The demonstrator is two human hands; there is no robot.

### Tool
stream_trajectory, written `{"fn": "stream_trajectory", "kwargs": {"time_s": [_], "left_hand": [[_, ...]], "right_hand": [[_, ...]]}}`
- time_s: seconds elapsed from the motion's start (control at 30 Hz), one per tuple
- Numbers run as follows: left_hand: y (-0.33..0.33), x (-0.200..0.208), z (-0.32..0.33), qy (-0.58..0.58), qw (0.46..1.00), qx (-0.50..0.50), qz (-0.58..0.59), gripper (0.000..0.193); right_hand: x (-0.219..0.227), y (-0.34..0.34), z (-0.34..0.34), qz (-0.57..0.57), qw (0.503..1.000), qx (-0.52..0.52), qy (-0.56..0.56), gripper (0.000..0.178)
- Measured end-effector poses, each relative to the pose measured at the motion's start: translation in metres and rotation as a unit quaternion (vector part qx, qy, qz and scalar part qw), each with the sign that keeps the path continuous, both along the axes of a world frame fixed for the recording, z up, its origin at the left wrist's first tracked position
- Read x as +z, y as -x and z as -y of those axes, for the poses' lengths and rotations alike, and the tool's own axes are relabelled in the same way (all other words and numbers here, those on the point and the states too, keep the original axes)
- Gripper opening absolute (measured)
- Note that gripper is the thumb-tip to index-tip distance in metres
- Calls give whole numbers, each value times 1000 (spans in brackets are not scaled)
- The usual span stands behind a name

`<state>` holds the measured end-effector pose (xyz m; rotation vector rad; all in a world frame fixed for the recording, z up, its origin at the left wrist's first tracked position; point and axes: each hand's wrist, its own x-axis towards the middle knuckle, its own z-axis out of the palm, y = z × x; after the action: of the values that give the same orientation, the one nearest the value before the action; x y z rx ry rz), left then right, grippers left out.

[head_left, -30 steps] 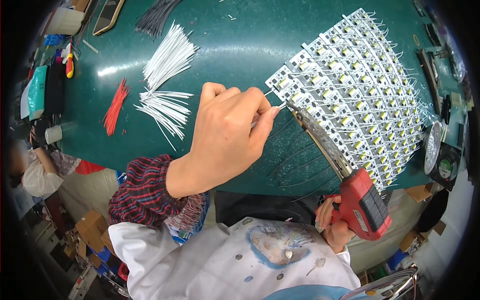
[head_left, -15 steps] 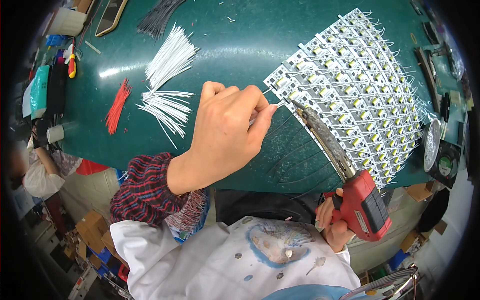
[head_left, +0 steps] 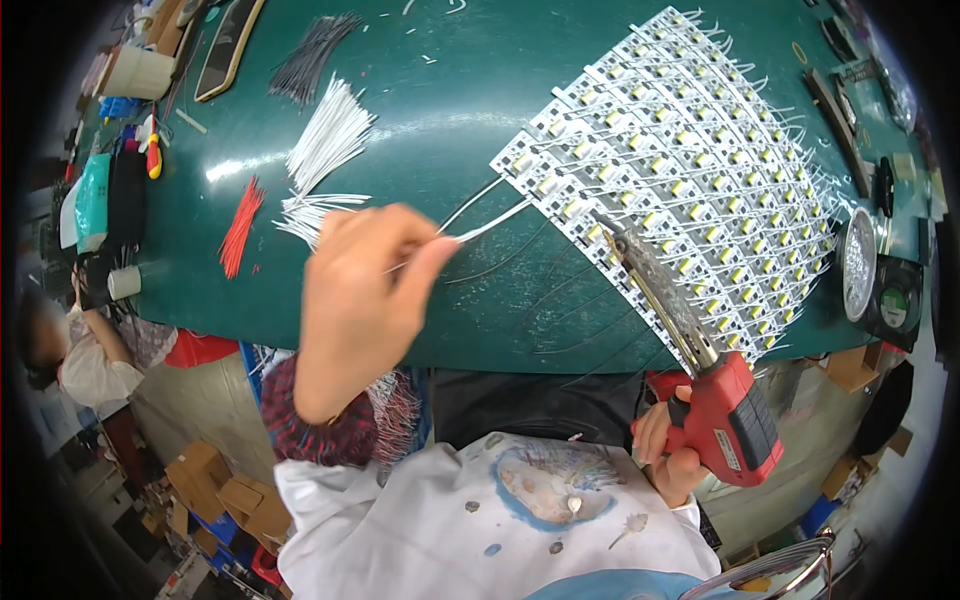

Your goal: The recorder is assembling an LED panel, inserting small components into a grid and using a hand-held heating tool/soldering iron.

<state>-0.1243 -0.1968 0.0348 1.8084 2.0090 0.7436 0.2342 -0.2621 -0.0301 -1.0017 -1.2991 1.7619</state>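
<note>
A soldering gun with a red and black body is gripped in my right hand. Its dark, crusted tip reaches over the near-left edge of a panel of LED boards, which carries rows of yellow chips and short white wires. My left hand, a little blurred, is left of that panel, thumb and fingers pinched together. Thin white wires run from its fingertips to the panel's edge. Just beyond this hand lies a small loose spread of white wires, partly covered by it.
Farther back are bundles of white wires and black wires; red wires lie left. A phone and a red-yellow-handled tool sit at the far left. A round silver dish stands right of the panel. Another person is at left.
My left hand has pulled back left, away from the panel, with white wires stretching from its fingertips. The panel appears shifted slightly left and away. The soldering gun has stayed nearly in place.
</note>
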Motion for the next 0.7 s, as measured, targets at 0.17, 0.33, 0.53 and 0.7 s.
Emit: {"fn": "stream_trajectory", "kwargs": {"time_s": [0.17,0.33,0.53,0.7], "left_hand": [[-37,8,16,-72,985,130,86,6],[-67,-24,-4,-113,992,40,39,8],[-65,-40,-13,-121,991,46,32,12],[-67,-43,-11,-128,990,57,13,13]], "right_hand": [[14,30,-11,38,994,-33,-95,79],[5,25,-11,11,993,-9,-119,80],[21,19,-23,13,997,68,-31,34],[8,35,-14,14,999,8,-49,55]]}}
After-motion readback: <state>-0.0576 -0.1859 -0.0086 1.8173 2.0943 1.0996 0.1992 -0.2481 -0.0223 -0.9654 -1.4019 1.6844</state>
